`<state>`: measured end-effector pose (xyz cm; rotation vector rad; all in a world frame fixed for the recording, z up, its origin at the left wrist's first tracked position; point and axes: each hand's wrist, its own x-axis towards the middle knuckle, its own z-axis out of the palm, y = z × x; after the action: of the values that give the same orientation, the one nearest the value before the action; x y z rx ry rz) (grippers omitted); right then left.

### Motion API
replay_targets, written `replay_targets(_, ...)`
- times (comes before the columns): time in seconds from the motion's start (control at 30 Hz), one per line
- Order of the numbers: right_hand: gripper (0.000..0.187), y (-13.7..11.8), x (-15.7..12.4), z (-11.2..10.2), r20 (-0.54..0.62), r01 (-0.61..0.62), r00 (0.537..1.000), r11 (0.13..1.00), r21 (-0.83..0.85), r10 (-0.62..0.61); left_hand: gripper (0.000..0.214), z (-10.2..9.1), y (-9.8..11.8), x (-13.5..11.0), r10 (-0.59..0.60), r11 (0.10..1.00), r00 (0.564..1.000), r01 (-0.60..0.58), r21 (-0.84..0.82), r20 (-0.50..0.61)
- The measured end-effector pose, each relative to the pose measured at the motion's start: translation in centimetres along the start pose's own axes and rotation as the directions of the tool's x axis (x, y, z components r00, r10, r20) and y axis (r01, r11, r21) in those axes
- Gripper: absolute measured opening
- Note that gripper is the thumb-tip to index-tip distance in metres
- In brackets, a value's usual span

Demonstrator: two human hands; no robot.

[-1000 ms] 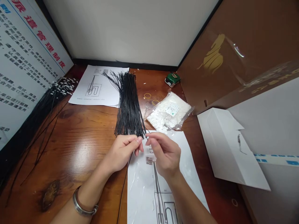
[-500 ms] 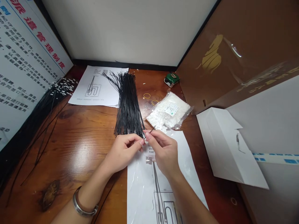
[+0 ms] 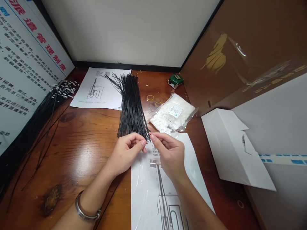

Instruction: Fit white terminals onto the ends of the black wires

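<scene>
Just below the near ends of a bundle of black wires, both my hands are held close together. My right hand pinches the end of a thin black wire between thumb and forefinger. Thumb against forefinger, my left hand is closed in a pinch slightly to the left; whatever lies between its fingertips is too small to make out. Beneath the hands is a printed drawing sheet in a glossy cover. A clear bag of small white pieces lies beyond my right hand.
Behind the bundle lies a second drawing sheet. A green tape measure and a yellow rubber band are at the back. More black wires with white ends line the left. A brown box and white folded card bound the right.
The black wire that stuck out past my right fingertips has turned and shows only beside them. My fingertips have moved slightly apart. The bundle and bag stay in place.
</scene>
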<state>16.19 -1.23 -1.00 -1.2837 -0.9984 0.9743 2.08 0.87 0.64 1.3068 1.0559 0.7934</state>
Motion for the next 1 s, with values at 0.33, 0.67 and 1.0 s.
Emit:
replay_targets(0.33,0.007,-0.44,-0.06,0.21,0.061,-0.001,0.998,1.0,0.003,0.001,0.019,0.02,-0.15,-0.02,0.032,0.999,0.999,-0.032,0.016,0.014)
replay_targets(0.67,0.009,-0.28,-0.22,0.23,0.105,-0.053,0.993,0.998,0.02,0.05,0.025,0.0,0.17,-0.06,0.003,1.0,0.999,-0.004,0.022,0.032)
replay_targets(1.0,0.01,-0.25,0.44,-0.07,-0.001,-0.056,0.998,0.986,0.155,0.057,0.022,-0.12,0.4,-0.34,-0.015,0.999,0.994,0.01,0.039,0.11)
